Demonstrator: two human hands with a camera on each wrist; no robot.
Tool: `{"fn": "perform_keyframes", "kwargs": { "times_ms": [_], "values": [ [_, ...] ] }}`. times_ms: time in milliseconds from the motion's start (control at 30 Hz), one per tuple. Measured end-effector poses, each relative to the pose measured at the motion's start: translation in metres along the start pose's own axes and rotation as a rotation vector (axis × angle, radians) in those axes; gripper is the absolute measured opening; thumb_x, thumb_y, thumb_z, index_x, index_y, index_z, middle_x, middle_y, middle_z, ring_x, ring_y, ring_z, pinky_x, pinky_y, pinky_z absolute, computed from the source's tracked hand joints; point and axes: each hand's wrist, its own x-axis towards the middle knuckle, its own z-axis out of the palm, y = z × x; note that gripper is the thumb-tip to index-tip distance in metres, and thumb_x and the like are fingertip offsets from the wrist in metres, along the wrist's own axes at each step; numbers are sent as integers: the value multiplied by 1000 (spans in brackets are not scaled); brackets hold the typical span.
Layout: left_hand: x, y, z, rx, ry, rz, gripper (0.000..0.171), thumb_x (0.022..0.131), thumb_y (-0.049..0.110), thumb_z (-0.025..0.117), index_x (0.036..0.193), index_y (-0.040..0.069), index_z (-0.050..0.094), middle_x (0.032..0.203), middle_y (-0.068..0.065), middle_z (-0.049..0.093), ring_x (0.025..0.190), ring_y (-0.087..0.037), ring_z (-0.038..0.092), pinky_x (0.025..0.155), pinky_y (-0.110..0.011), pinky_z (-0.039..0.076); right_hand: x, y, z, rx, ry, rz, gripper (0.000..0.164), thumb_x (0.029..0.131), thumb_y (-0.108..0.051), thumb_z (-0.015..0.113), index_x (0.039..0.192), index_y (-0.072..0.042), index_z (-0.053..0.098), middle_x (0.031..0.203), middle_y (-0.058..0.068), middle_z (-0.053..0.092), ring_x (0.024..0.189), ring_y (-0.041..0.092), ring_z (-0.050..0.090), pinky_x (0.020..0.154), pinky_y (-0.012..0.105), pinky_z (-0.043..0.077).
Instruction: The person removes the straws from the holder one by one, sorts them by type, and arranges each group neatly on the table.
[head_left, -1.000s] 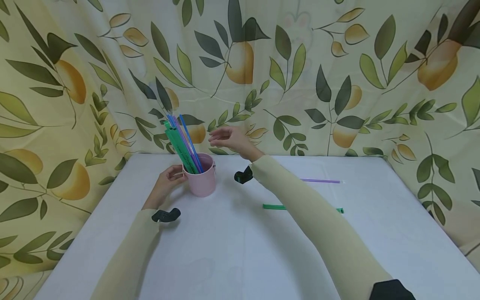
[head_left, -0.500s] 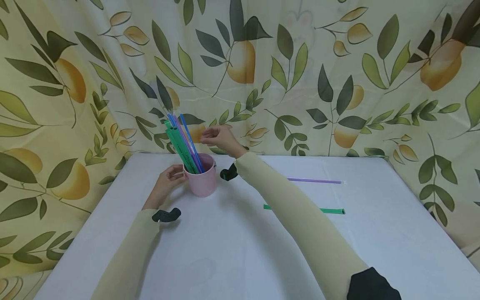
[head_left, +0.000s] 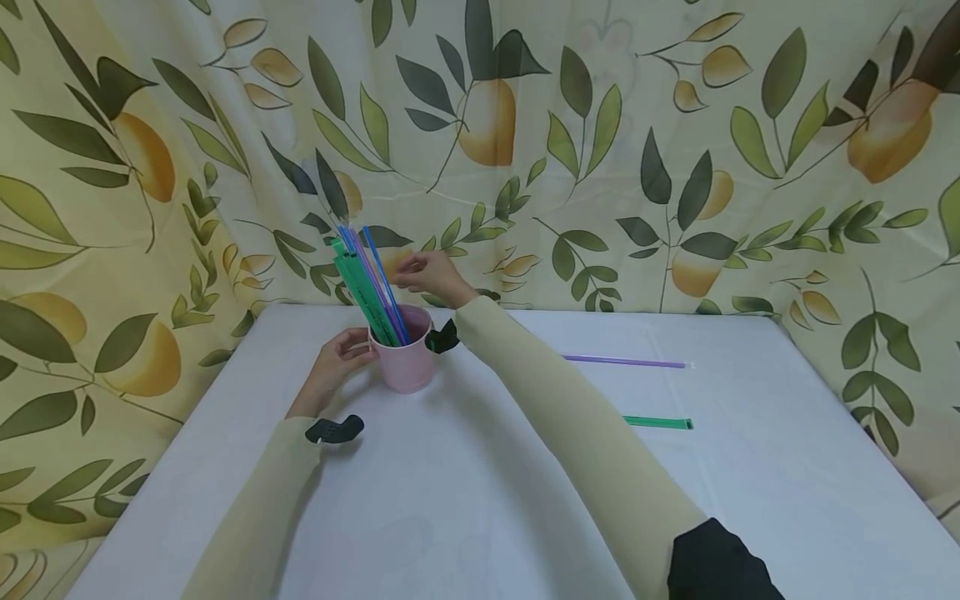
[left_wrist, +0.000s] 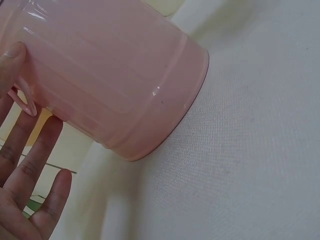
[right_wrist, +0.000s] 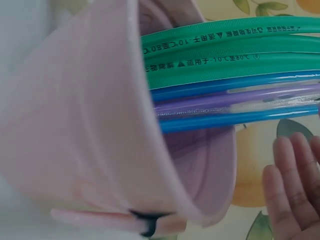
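White table [head_left: 420, 500] fills the lower view, with the left sleeve [head_left: 247, 517] and right sleeve [head_left: 555, 417] reaching across from its near edge; a black patch [head_left: 720, 558] covers the right elbow. Just past the left cuff juts a black wrist camera [head_left: 334, 429]. To the right lies a loose green straw [head_left: 660, 422], partly hidden under the right sleeve.

Farther on, the left hand [head_left: 330, 371] pinches the left side of the pink cup [head_left: 405, 371], thumb on its wall by the handle [left_wrist: 33, 109], little finger free. The cup stands on the table, left of centre, and holds green straws [right_wrist: 215, 50], blue straws [right_wrist: 200, 121] and a purple straw [right_wrist: 260, 99], all leaning left. A loose purple straw [head_left: 626, 362] lies well to the right.

Above the cup's far rim, the right hand [head_left: 435, 277] has its fingertips beside the blue straws; whether they pinch one, I cannot tell. Behind everything hangs a leaf-and-fruit curtain [head_left: 600, 167].
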Motion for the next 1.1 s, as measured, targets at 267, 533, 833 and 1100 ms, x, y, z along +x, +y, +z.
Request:
{"fn": "perform_keyframes", "kwargs": {
  "times_ms": [267,533,833,1100],
  "values": [
    [0,0,-1,-8,6,-8,53,87,12,66,132,-3,43,138,-19,45,98,7,57,89,-14,50,8,-2,4,-62,-17,94,29,84,-9,69,110,3,64,113,19,66,101,27,66,88,35,56],
    [-1,-1,-1,11,9,-46,55,87,16,66,134,-1,42,140,-19,44,101,3,55,91,-16,50,9,-2,9,-91,-28,127,26,85,-9,69,107,3,64,111,20,67,98,28,68,85,33,57],
    [-2,0,0,8,15,-48,54,88,14,66,134,0,43,140,-18,45,100,4,55,89,-15,50,10,4,14,-22,-67,153,30,84,-6,69,111,3,64,114,20,66,102,28,67,84,32,58],
    [-2,1,0,16,10,-47,54,88,17,65,135,0,42,141,-18,44,108,-3,55,91,-16,50,11,4,12,-94,-98,195,33,84,-11,69,115,1,64,114,18,67,102,26,67,86,32,56]
  ]
}}
